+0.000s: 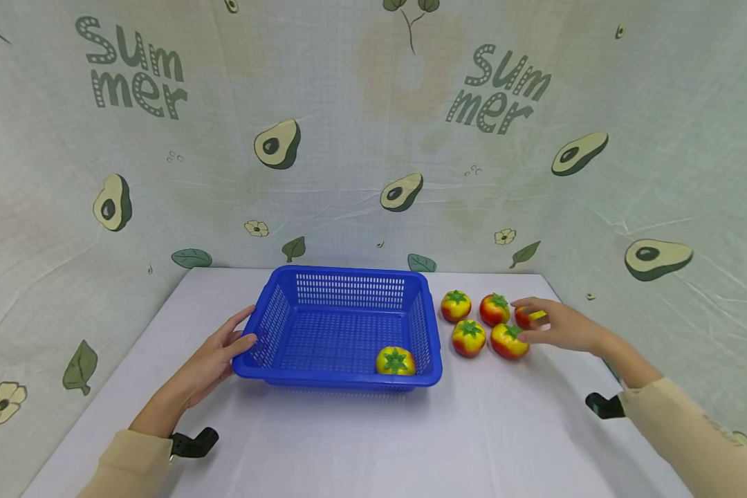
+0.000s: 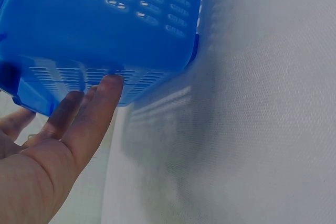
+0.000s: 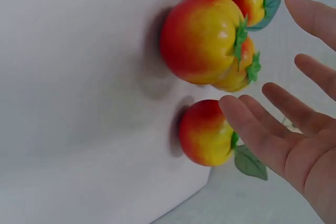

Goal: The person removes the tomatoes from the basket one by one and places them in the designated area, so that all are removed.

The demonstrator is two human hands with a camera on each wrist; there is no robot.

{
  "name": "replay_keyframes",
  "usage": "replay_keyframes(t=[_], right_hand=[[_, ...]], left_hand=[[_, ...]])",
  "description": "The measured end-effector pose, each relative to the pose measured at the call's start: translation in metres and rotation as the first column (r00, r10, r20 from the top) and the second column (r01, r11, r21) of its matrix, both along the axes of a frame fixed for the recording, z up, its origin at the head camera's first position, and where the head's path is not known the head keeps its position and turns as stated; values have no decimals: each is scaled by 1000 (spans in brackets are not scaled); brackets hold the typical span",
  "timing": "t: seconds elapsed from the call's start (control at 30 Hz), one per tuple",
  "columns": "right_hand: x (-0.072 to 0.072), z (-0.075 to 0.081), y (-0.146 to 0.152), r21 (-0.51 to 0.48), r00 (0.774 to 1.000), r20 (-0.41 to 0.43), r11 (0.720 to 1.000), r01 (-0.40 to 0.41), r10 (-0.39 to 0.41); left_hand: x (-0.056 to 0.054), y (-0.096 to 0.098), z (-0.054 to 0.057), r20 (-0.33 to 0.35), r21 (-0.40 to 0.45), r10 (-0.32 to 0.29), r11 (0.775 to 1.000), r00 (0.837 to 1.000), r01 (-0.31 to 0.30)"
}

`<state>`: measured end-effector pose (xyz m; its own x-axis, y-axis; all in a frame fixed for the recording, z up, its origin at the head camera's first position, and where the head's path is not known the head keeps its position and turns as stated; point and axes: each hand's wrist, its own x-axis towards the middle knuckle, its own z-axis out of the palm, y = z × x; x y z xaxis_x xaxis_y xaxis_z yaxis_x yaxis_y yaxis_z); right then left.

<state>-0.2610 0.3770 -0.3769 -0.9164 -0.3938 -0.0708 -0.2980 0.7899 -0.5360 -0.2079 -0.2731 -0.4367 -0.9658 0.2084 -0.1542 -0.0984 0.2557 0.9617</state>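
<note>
In the head view, a blue plastic basket [image 1: 342,379] with slotted walls stands on the table. My left hand [image 1: 214,353] rests its fingers and thumb against the left side of it. The left wrist view shows the fingers [image 2: 100,114] stretched along the outer wall. One toy persimmon [image 1: 395,360], yellow with a green leafy top, lies inside at the front right. My right hand [image 1: 557,325] hovers with spread fingers over the rightmost persimmon [image 1: 528,317], partly hidden by them. Its thumb overlaps the front right persimmon [image 1: 508,342]. In the right wrist view, nothing is in the palm.
Other red-and-yellow persimmons [image 1: 469,337] sit grouped right of the basket. A white cloth covers the table [image 1: 348,443]. Behind and at the sides hangs a printed curtain [image 1: 342,207] with avocados and lettering. Each wrist carries a black camera mount [image 1: 194,443].
</note>
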Motion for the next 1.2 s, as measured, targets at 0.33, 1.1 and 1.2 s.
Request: replay_keyframes(t=[0.33,1.1,1.2], right_hand=[[-5,32,-16,-10,993,-87,997,-77,76],[-32,76,-122,21,950,-65,952,-305,306],[-39,76,-131,18,939,-46,940,-340,341]], left_hand=[[0,-2,-3,1,2,1,1000,1000,-1],[1,0,-2,2,8,1,1000,1000,-1],[0,0,-1,2,13,-1,1000,1000,1]])
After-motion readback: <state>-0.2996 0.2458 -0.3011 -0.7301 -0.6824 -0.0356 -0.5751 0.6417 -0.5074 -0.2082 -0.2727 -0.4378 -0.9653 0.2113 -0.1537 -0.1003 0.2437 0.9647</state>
